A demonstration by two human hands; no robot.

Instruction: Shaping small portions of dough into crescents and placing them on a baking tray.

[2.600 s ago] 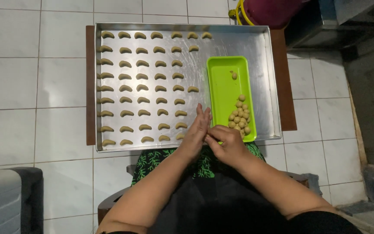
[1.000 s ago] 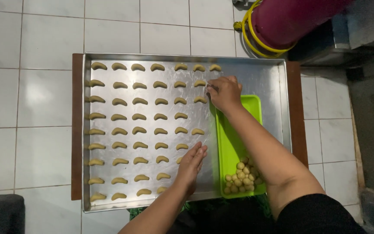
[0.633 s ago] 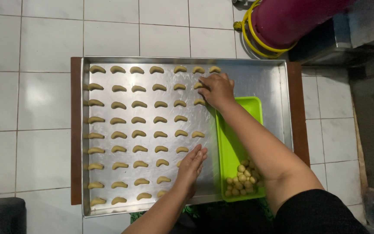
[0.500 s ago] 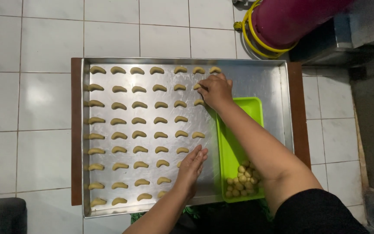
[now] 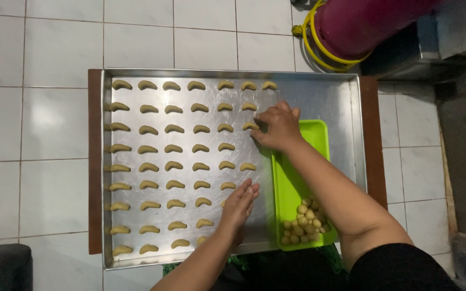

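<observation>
A large metal baking sheet [image 5: 324, 97] lies on a brown board on the tiled floor. Rows of several pale crescent-shaped dough pieces [image 5: 173, 148] cover its left and middle. My right hand [image 5: 277, 126] reaches up the sheet, its fingertips pinched on one crescent [image 5: 250, 126] at the right end of the third row. My left hand [image 5: 240, 205] rests flat on the sheet near the lower rows, fingers together and holding nothing. A bright green plastic tray [image 5: 292, 183] sits on the sheet's right side with several small dough balls [image 5: 304, 218] at its near end.
A magenta cylinder [image 5: 362, 24] with a yellow hose [image 5: 311, 43] coiled at its base stands beyond the sheet's far right corner. A dark grey object [image 5: 1, 267] sits at the lower left. White floor tiles surround the board [image 5: 94, 161].
My right hand has come down from the top right row to the third row and sets a crescent there. My left hand stays flat near the lower rows.
</observation>
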